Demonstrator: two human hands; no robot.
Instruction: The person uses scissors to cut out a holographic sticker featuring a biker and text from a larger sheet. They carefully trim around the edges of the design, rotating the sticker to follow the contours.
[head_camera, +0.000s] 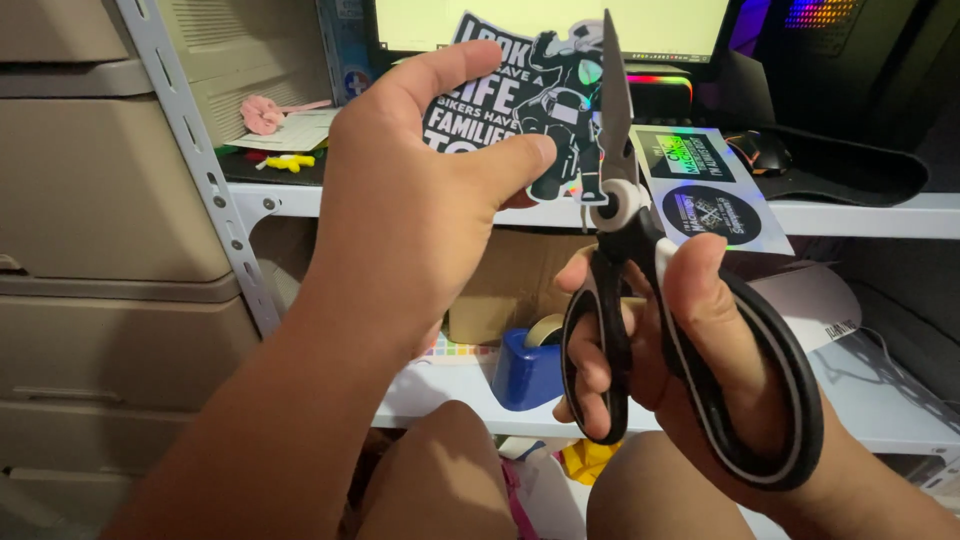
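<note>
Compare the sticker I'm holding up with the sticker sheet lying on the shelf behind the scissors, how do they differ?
The held sticker is pinched upright in the left hand; the sticker sheet lies flat on the white shelf. The held sticker is cut to an irregular outline with a motorcycle rider; the sticker sheet is an uncut strip with a rectangular design and a round design. Both are mostly black with white borders.

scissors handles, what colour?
Black with white inner trim, seen in the head view: the scissors sit in the right hand, blades closed and pointing up.
</note>
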